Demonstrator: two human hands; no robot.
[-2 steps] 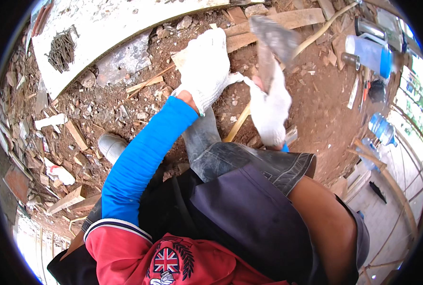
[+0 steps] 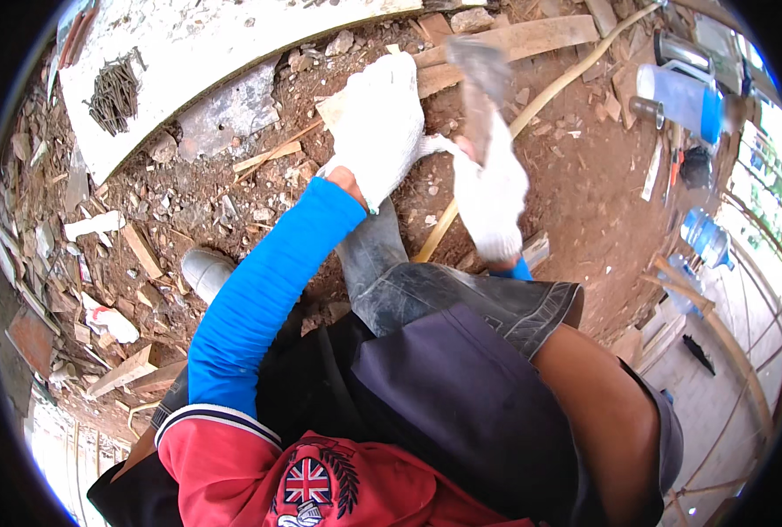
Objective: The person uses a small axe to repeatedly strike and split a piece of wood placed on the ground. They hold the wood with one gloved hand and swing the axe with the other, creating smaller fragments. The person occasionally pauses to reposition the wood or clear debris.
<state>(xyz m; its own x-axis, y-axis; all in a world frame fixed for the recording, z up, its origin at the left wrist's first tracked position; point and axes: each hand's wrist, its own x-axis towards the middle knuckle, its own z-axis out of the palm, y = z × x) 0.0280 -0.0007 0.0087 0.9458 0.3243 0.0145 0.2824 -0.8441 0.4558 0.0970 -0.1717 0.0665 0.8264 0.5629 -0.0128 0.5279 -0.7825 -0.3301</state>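
Observation:
My left hand [image 2: 378, 119], in a white knit glove, lies over a wooden plank [image 2: 532, 37] whose other end sticks out on the far side of the glove. Glare washes out its fingers, so I cannot see how they are bent. To the right, my gloved right hand [image 2: 489, 200] is closed round the handle of a hatchet-like tool [image 2: 481, 66]. Its broad grey metal head points away from me and is smeared by motion. A white strip of glove bridges the gap between both hands.
A white board [image 2: 206, 44] at the far left carries a pile of nails [image 2: 115, 95]. A thin pole [image 2: 575, 70] slants across the dirt. Rubble and wood scraps [image 2: 142, 250] lie left. A clear jug [image 2: 672, 92] and a blue-tinted bottle [image 2: 705, 237] are at right.
My right hand and the hatchet-like tool have shifted slightly left, and the head has turned to a narrower angle. The left hand stays in place.

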